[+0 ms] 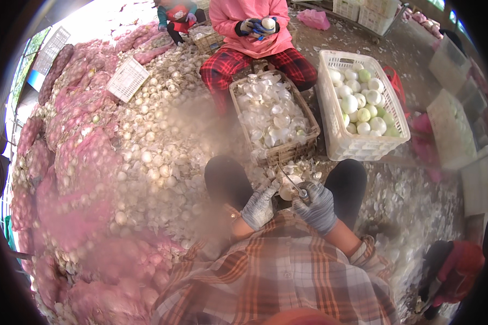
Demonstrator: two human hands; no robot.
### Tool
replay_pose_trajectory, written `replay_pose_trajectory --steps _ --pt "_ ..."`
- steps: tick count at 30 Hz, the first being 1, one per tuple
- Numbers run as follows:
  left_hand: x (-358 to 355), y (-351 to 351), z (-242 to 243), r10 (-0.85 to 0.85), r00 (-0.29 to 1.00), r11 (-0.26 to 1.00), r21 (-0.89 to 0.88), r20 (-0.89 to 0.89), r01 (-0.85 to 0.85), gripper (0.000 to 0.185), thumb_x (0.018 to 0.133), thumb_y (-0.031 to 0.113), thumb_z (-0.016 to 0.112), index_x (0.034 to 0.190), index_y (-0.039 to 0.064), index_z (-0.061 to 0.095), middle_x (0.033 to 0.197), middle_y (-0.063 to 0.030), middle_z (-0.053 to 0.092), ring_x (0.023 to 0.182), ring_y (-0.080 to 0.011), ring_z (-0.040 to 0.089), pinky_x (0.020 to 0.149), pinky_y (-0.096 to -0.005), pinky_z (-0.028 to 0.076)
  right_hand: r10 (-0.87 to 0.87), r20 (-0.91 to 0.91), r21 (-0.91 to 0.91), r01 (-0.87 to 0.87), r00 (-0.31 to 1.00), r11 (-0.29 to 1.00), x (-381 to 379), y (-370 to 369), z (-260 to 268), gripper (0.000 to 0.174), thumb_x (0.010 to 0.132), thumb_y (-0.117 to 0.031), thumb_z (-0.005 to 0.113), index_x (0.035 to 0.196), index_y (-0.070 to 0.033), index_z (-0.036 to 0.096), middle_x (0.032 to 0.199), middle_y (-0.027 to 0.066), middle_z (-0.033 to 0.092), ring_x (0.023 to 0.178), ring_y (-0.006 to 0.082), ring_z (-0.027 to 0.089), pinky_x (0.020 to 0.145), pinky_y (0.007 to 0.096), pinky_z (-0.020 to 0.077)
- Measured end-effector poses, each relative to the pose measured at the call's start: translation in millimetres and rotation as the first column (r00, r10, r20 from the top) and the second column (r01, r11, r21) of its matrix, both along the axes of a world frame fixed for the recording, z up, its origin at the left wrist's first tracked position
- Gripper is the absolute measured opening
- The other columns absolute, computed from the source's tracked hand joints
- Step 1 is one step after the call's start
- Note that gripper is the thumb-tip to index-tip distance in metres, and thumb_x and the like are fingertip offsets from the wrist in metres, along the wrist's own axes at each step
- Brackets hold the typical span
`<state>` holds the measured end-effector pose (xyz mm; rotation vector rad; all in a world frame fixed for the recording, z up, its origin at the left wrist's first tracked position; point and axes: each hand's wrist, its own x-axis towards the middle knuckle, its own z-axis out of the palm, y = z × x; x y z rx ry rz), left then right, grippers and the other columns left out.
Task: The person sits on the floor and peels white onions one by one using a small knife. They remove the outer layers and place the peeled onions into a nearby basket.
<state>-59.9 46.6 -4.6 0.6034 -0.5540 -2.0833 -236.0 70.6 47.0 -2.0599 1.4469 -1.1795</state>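
Note:
Between my knees, my gloved left hand (260, 206) grips a white onion (288, 188) from its left side. A knife (293, 181) with a thin metal blade is held in my gloved right hand (317, 206), its blade pointing up and to the left across the onion. Whether the edge touches the onion I cannot tell. Just beyond my hands stands a crate of onion skins (273, 111), its rim dirty and brown. To its right, a white plastic crate (368, 148) holds peeled white and greenish onions (362, 99).
A co-worker in a pink top (250, 24) sits opposite, holding an onion (268, 23). Loose onions (154, 158) and pink mesh sacks (77, 195) cover the left side. A tipped white crate (128, 79) rests on the heap. Another person (455, 272) is at lower right.

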Motion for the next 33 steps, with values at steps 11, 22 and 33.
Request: replay_pose_trajectory --steps 11,22,33 --pt "-4 -18 4 -0.027 0.992 0.996 -0.082 0.119 0.037 0.054 0.096 0.030 0.055 0.134 -0.006 0.042 0.126 -0.0172 0.055 0.109 -0.0262 0.059 0.092 -0.0363 0.048 -0.219 0.691 0.531 -0.278 0.689 0.801 -11 -6 -19 0.021 0.089 -0.019 0.066 0.100 -0.001 0.062 0.072 0.0007 0.061 0.054 0.0079 0.055 0.048 0.0227 0.0453" --pt "14 -32 -17 -0.048 0.990 0.993 0.098 -0.130 0.061 0.062 0.089 0.027 0.062 0.133 -0.010 0.040 0.126 -0.0214 0.055 0.112 -0.0312 0.058 0.093 -0.0404 0.051 -0.550 0.817 0.540 -0.569 0.176 0.620 -4 -34 -9 0.028 0.089 -0.025 0.059 0.097 0.001 0.060 0.072 0.0077 0.061 0.052 0.0120 0.055 0.052 0.0255 0.0519" --pt "45 -51 -16 0.078 0.982 0.967 0.254 -0.170 -0.033 0.059 0.090 0.032 0.057 0.135 -0.004 0.042 0.125 -0.0224 0.055 0.109 -0.0309 0.060 0.085 -0.0425 0.056 -0.210 0.509 0.533 -0.114 0.835 0.838 -26 -155 7 0.036 0.094 -0.041 0.057 0.091 -0.005 0.062 0.064 -0.0001 0.057 0.041 0.0050 0.044 0.040 0.0218 0.0361"
